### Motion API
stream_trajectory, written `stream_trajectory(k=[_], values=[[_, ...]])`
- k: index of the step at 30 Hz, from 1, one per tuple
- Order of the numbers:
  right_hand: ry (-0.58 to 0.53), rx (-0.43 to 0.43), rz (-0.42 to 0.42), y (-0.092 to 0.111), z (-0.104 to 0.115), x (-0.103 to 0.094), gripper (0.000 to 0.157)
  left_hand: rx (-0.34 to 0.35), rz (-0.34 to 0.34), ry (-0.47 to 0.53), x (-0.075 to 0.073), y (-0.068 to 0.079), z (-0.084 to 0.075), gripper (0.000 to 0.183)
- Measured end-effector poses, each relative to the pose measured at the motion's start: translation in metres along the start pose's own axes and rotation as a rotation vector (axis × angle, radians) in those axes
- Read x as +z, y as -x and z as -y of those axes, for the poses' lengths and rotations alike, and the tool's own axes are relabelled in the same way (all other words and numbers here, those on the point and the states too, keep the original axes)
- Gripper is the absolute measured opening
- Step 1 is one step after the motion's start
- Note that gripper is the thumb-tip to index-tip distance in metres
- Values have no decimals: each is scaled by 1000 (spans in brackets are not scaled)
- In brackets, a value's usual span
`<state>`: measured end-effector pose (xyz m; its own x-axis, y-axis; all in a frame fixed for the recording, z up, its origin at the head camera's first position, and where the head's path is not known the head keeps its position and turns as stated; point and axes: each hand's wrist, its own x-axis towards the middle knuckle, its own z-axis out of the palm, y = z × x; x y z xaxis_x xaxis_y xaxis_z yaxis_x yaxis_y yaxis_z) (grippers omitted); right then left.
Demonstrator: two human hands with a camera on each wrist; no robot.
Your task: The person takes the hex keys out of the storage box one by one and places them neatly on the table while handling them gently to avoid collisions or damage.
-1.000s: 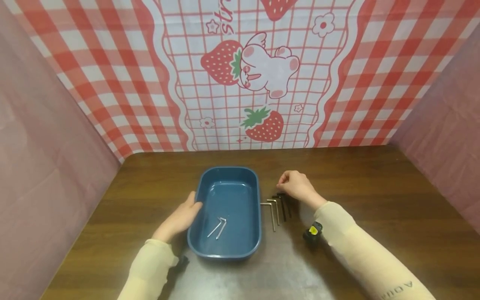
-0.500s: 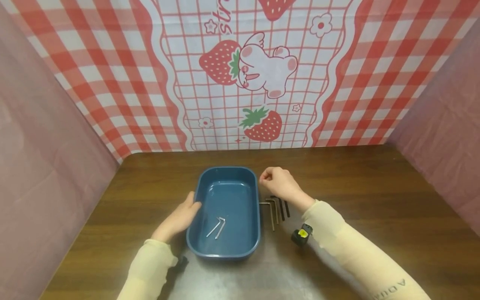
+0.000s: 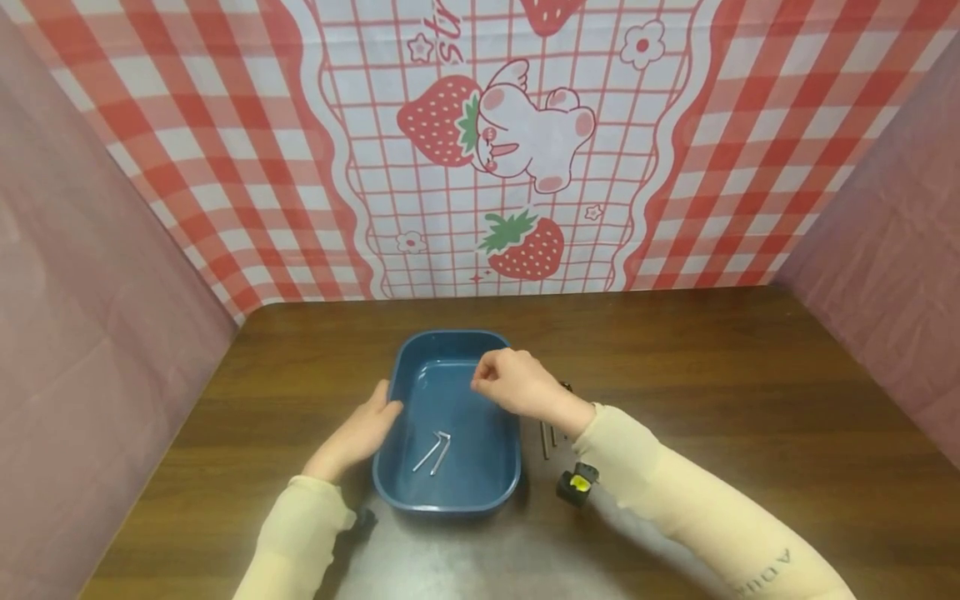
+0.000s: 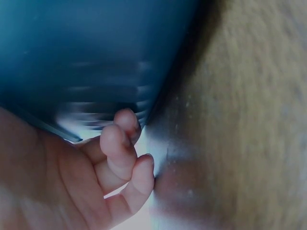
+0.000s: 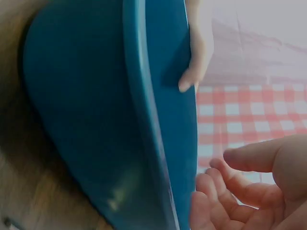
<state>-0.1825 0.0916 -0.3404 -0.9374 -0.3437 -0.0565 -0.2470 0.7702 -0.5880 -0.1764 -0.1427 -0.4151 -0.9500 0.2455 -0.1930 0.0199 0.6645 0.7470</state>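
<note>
A blue rectangular tray (image 3: 450,503) lies on the table with two small silver hex keys (image 3: 441,454) inside, near its front. My left hand (image 3: 362,432) holds the tray's left side, thumb over the rim and fingers along the outer wall, as the left wrist view (image 4: 120,148) of them shows. Over the tray's right rim is my right hand (image 3: 517,385), fingers curled in and thumb close to the index finger. No object shows between those fingertips in the right wrist view; something small could be hidden. More hex keys (image 3: 545,440) lie right of the tray, partly behind the right hand and wrist.
The brown wooden table (image 3: 675,358) extends around the tray. A strawberry-print checked cloth (image 3: 525,208) hangs behind it, with pink cloth (image 3: 97,275) at both sides. A black wrist camera (image 3: 577,483) hangs under the right forearm.
My right hand has moved left from the far end of the hex keys on the table to above the tray's right rim. The left hand and tray stay put.
</note>
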Motion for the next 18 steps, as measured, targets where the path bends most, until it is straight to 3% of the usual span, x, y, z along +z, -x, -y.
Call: stream_trajectory(k=[4,11,18], values=[[39,-22,63,-2,9,10,11,-5,10,-8,-1,0,0,55],[150,-90,98,-4,15,27,11,-7,10,0,-1,-1,-1,54],[260,-56,191,-5,20,41,17,-2,3,3,0,1,-1,50]])
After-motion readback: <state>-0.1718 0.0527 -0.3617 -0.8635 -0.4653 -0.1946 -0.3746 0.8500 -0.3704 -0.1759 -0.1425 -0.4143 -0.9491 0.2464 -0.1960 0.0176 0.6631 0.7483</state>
